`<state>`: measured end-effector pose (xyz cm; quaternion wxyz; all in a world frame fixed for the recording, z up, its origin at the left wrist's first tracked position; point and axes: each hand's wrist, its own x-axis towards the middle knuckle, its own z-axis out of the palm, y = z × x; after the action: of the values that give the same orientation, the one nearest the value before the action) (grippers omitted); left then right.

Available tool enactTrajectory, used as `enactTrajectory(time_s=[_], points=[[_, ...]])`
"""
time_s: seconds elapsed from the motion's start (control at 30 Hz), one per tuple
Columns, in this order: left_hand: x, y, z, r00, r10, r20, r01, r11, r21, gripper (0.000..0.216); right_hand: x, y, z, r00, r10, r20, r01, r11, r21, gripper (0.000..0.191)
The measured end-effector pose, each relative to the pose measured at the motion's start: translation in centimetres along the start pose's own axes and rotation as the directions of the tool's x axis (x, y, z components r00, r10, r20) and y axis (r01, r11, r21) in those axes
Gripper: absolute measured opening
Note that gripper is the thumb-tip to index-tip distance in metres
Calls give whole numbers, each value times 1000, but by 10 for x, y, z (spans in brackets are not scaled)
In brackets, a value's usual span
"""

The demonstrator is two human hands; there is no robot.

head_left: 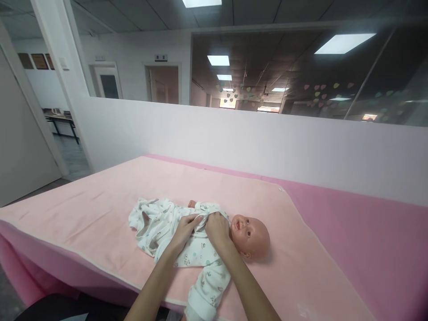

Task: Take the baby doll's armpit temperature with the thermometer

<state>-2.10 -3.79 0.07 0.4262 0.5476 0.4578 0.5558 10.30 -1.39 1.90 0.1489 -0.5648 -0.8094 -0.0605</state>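
Note:
A baby doll (256, 236) lies on its back with its head to the right. It wears a white patterned baby suit (197, 252), its near sleeve stretched toward me and the leg part loosely rumpled on the left. My left hand (185, 229) pinches the cloth at the doll's chest between thumb and fingers. Beside it, close to the doll's chin, my right hand (216, 227) is closed on the same front of the suit. The fastening under my fingers is hidden. One small doll hand (191, 203) shows at the far sleeve.
Under the doll a pale pink mat (100, 223) covers the table, over a brighter pink cloth (374, 223). A low white wall (234, 138) with glass above stands behind. At the left is a door (23, 129), with a small dark table (60, 118) beyond.

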Motion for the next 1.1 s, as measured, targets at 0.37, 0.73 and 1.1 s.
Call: enactTrajectory(time_s=[0.37, 0.73, 1.1], points=[[-14, 0, -7, 997, -15, 79, 8, 996, 90, 45, -31, 5, -26, 996, 70, -50, -74, 995, -70, 31], [-40, -7, -3, 973, 214, -85, -151, 871, 468, 26, -77, 36, -78, 920, 82, -383, 131, 857, 499, 26], [-67, -12, -13, 943, 291, -160, -127, 762, 635, 33, -75, 68, -146, 908, 380, -174, 66, 281, 957, 29]])
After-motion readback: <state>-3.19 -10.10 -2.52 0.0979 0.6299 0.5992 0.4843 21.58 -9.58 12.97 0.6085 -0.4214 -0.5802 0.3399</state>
